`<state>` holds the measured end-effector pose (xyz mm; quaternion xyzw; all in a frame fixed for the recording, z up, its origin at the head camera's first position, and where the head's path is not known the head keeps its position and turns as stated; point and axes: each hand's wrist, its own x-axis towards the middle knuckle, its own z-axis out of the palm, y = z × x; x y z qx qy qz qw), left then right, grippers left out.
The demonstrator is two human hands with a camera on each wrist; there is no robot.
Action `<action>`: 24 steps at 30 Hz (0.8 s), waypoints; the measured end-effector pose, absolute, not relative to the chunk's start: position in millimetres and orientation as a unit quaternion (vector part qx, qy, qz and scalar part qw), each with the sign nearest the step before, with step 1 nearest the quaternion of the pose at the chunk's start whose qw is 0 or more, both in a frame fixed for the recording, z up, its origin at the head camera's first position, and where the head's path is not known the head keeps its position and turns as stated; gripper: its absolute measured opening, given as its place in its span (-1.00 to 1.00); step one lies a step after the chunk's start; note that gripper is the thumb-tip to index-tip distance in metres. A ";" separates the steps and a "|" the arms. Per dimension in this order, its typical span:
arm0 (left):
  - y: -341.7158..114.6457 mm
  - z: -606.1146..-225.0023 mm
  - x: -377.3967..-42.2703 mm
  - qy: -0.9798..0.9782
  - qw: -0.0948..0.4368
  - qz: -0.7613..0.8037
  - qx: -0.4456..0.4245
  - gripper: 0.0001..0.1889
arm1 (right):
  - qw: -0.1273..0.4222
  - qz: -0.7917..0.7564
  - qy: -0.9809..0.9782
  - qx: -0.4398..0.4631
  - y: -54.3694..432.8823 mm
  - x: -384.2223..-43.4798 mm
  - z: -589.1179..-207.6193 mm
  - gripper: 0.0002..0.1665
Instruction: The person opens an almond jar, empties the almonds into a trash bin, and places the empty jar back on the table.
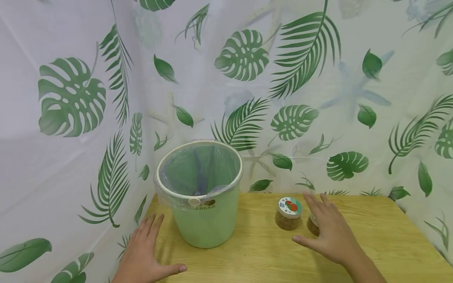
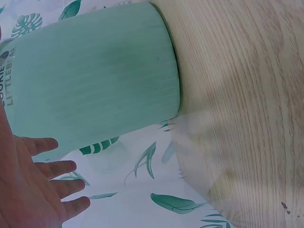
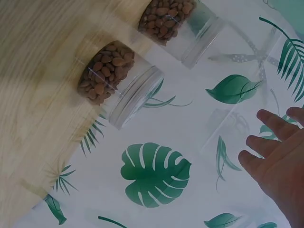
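A light green trash bin (image 1: 209,224) with a clear plastic liner (image 1: 170,165) over its rim stands on the table. My left hand (image 1: 143,251) hovers at its front left with fingers spread, holding nothing. Two clear jars of brown nuts stand to the right of the bin. The left jar (image 1: 288,214) has a lid with a red fruit picture. My right hand (image 1: 330,232) is over the other jar (image 1: 313,226), hiding most of it from the head view. In the right wrist view this jar (image 3: 107,71) and the fingers are apart.
The wooden table (image 1: 258,251) reaches back to a white wall covering (image 1: 198,86) printed with green leaves. Another stretch of this covering (image 1: 60,165) runs along the left side, close to my left hand. The bin stands near that corner.
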<state>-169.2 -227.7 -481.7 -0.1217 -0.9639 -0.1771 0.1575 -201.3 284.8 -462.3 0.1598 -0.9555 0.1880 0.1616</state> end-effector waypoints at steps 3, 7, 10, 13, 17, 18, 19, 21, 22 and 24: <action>-227.4 -479.8 -168.2 -0.963 0.161 -0.181 -0.120 0.49 | 0.173 0.186 -0.952 0.169 280.3 -201.9 -461.5 0.42; -227.1 -476.8 -167.1 -0.960 0.169 -0.189 -0.117 0.49 | 0.181 0.185 -0.950 0.177 274.2 -203.8 -460.1 0.41; -226.6 -475.6 -167.5 -0.958 0.179 -0.190 -0.118 0.47 | 0.180 0.189 -0.948 0.180 269.9 -205.9 -456.8 0.40; -225.8 -475.6 -168.0 -0.957 0.185 -0.190 -0.119 0.46 | 0.187 0.189 -0.946 0.186 265.8 -208.5 -453.6 0.41; -224.7 -475.2 -168.7 -0.953 0.195 -0.197 -0.123 0.45 | 0.213 0.185 -0.939 0.195 260.9 -212.1 -452.2 0.45; -224.5 -475.0 -168.7 -0.951 0.200 -0.199 -0.124 0.45 | 0.218 0.185 -0.937 0.198 259.7 -212.9 -452.4 0.46; -224.3 -474.6 -168.7 -0.949 0.205 -0.201 -0.126 0.44 | 0.225 0.186 -0.935 0.201 258.3 -213.6 -452.6 0.46; -224.2 -474.1 -168.8 -0.945 0.219 -0.206 -0.131 0.43 | 0.238 0.192 -0.929 0.209 255.2 -214.8 -453.1 0.45; -224.2 -473.8 -168.7 -0.943 0.225 -0.208 -0.134 0.42 | 0.246 0.195 -0.925 0.213 253.7 -215.3 -453.2 0.43; -224.3 -473.7 -168.4 -0.938 0.235 -0.213 -0.139 0.41 | 0.260 0.204 -0.918 0.220 250.7 -216.3 -453.4 0.37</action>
